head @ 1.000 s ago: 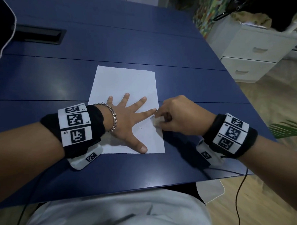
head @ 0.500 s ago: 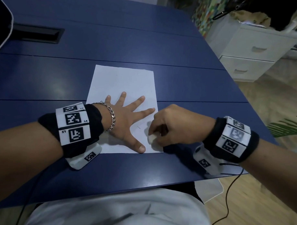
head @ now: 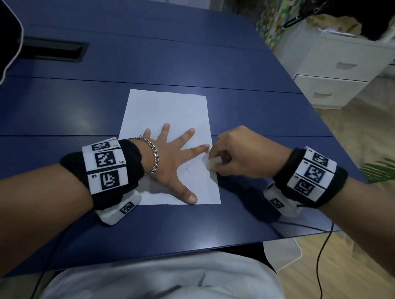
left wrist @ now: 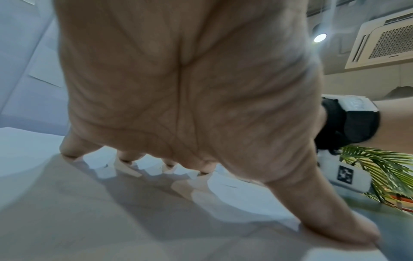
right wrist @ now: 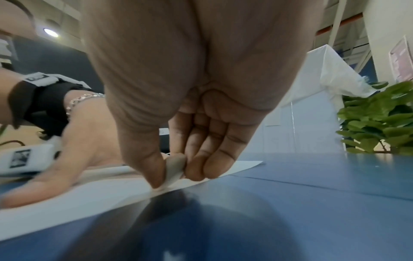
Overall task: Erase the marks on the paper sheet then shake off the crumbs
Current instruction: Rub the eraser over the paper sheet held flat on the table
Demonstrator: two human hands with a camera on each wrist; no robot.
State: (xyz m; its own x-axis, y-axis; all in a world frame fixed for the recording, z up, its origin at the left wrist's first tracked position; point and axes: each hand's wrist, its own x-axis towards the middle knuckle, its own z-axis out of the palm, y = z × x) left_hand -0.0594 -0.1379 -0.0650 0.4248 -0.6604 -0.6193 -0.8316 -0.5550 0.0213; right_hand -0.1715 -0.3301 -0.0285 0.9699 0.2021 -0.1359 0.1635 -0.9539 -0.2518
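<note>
Blue table [head: 189, 60]: paper sheet [head: 168, 110] unlabelled, eraser [head: 211, 163] unbranded.

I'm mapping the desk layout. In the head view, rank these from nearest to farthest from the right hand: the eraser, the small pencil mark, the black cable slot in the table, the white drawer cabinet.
1. eraser: pinched in the right hand, at the paper's right edge.
2. pencil mark: just left of it, on the paper.
3. drawer cabinet: far right, beyond the table.
4. cable slot: far left of the table.
</note>
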